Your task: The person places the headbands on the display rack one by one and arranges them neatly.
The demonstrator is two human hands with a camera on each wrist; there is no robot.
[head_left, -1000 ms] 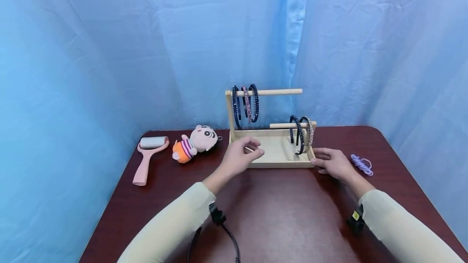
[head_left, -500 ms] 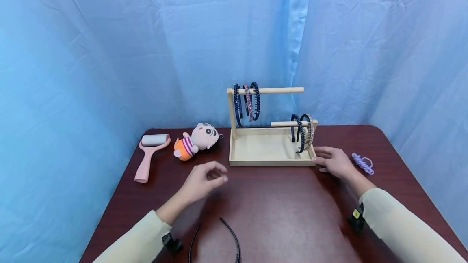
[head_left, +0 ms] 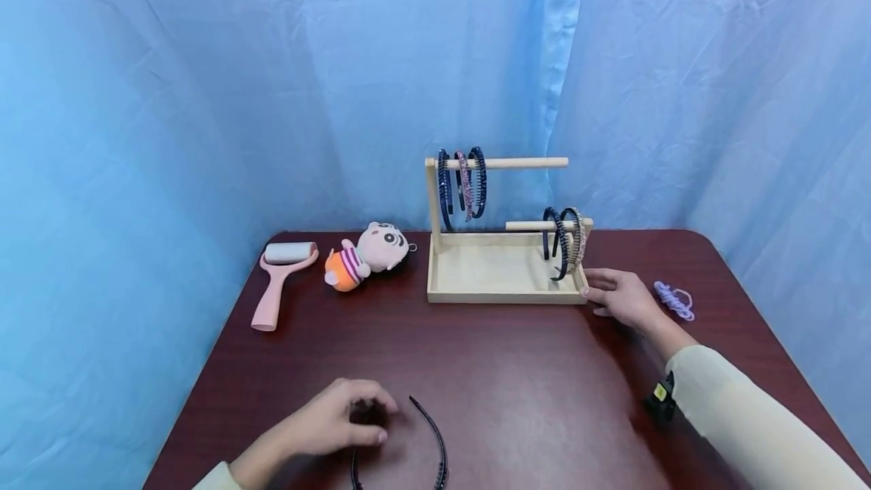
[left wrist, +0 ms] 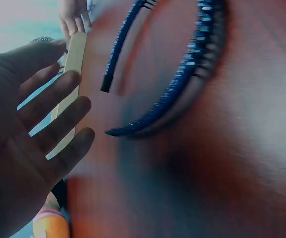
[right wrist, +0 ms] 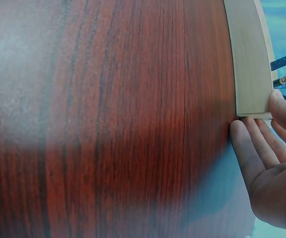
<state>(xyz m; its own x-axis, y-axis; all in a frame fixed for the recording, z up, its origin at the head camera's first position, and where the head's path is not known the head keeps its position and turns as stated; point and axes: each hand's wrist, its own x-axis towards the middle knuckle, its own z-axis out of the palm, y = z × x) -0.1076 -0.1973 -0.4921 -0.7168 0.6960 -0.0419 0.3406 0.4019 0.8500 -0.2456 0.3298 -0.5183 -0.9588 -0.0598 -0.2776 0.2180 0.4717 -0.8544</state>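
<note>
A dark toothed headband (head_left: 438, 441) lies near the table's front edge, partly cut off by the frame. My left hand (head_left: 340, 418) hovers over its left arm, fingers loosely bent and apart from it; the left wrist view shows the spread fingers holding nothing beside the glossy headband (left wrist: 182, 82). My right hand (head_left: 622, 299) holds the right front corner of a wooden headband stand (head_left: 506, 298), thumb at the rim and fingers along the outer side (right wrist: 254, 89). Several headbands (head_left: 478, 184) hang at the left of its upper bar, and a dark one (head_left: 561, 248) and a sparkly beige one (head_left: 578, 240) on the lower bar.
A pink lint roller (head_left: 270, 297) and a plush doll (head_left: 367, 252) lie at the back left of the dark red table (head_left: 517, 384). A bundle of purple cord (head_left: 674, 301) lies right of my right hand. Blue curtains (head_left: 408, 82) hang behind.
My left hand has drawn back from the stand's front left, moving down and left to the headband near me. My right hand has stayed at the stand's corner.
</note>
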